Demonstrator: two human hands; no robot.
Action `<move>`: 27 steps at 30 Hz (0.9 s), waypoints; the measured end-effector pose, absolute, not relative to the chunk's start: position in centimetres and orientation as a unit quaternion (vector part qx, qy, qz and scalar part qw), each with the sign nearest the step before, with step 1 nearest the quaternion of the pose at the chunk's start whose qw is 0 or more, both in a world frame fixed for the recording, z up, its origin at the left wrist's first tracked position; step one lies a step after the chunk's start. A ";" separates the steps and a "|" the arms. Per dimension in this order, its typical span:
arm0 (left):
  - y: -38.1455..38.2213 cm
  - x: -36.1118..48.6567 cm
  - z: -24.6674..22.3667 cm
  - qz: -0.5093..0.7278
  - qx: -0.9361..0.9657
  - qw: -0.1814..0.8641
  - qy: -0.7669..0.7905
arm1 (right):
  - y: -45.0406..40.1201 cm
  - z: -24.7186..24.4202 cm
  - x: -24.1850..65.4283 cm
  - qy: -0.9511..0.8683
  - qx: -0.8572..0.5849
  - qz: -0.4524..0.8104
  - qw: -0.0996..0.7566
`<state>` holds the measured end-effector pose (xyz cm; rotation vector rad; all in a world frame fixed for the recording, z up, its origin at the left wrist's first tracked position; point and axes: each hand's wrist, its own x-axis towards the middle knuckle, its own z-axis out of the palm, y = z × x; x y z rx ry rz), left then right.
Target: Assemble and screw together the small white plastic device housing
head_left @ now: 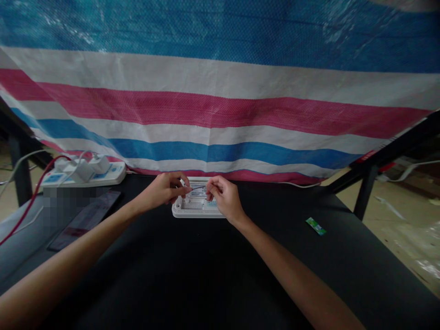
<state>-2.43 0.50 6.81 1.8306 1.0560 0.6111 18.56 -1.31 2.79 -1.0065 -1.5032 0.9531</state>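
Left hand (171, 187) pinched narrow on one end of a thin dark strand (198, 187), right hand (225, 195) fingers closed at the other end. Strand sits above the white tray (192, 214), between the hands; tray has a perforated grid (192, 206) front left, plus small pale pieces, too small to identify.

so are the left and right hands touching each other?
Apart. The head view shows an open gap between the fingertips of the left hand and right hand, with a thin dark strand running across it.
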 end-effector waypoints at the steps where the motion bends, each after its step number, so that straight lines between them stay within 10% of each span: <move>1: 0.7 -2.6 6.7 0.232 0.739 0.452 0.442 | -1.3 2.7 18.6 -0.631 -0.426 0.388 0.520; 27: 0.5 -1.4 4.7 0.529 0.617 0.342 0.472 | -0.9 2.4 18.3 -0.527 -0.397 0.486 0.572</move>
